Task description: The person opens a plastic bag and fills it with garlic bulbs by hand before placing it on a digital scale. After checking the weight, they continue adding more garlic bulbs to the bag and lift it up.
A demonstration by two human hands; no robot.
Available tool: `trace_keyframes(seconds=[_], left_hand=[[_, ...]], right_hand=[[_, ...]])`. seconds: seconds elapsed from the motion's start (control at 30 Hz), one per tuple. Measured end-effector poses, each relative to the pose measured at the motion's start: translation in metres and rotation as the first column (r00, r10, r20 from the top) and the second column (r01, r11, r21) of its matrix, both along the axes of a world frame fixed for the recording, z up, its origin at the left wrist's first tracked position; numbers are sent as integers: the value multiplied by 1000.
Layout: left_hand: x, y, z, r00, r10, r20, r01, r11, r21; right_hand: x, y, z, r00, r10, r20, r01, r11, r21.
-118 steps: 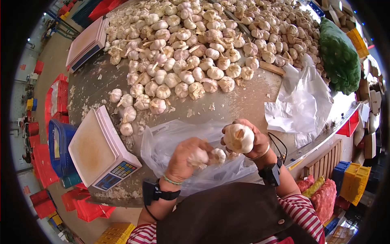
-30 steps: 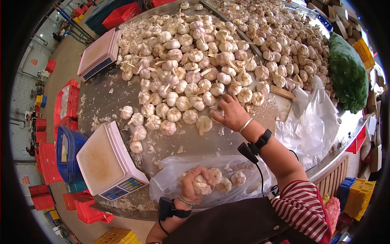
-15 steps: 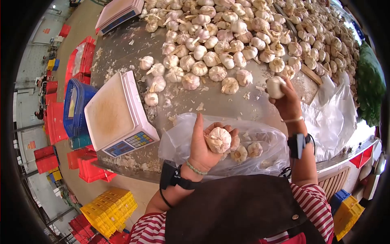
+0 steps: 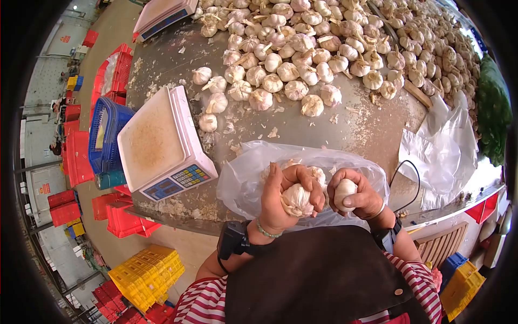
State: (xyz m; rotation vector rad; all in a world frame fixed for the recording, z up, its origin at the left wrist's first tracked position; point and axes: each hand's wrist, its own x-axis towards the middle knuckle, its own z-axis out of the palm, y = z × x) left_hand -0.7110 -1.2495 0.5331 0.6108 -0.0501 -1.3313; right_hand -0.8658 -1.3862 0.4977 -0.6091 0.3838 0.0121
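Note:
My left hand [image 4: 279, 200] is closed around a garlic bulb [image 4: 297, 200], its papery skin facing up. Close beside it, my right hand [image 4: 362, 195] grips a smoother, whiter garlic bulb [image 4: 345, 193] between thumb and fingers. Both hands are over a clear plastic bag [image 4: 243, 167] lying at the table's front edge. Other bulbs rest in the bag, partly hidden behind my fingers. Farther back, a large heap of garlic [image 4: 302, 48] covers the far side of the metal table [image 4: 178, 59].
A white digital scale [image 4: 156, 140] stands at left, with a second scale [image 4: 164, 16] behind it. Blue baskets [image 4: 105, 135] adjoin the near scale. Empty plastic bags [image 4: 442, 146] lie at right near a wooden stick [image 4: 418, 95]. Yellow crates [image 4: 145, 275] stand on the floor.
My right hand has come down and left from the heap's edge with its garlic bulb, now beside my left hand. My left fingers have curled further around their bulb.

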Motion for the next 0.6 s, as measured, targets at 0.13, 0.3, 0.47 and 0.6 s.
trace_keyframes(seconds=[0.13,0.3,0.47,0.6], left_hand=[[3,-1,2,990,24,-139,-19,999,43],[2,-1,4,972,67,-226,-39,991,127],[1,9,-2,988,-49,-144,60,995,75],[-15,7,10,994,-110,1,109,989,96]], right_hand=[[2,5,-15,982,-78,-174,-76,676,-733],[0,5,-29,956,-32,-291,-291,-214,-932],[5,-2,11,984,-84,-160,-132,267,-955],[25,11,45,992,-60,107,109,832,-543]])
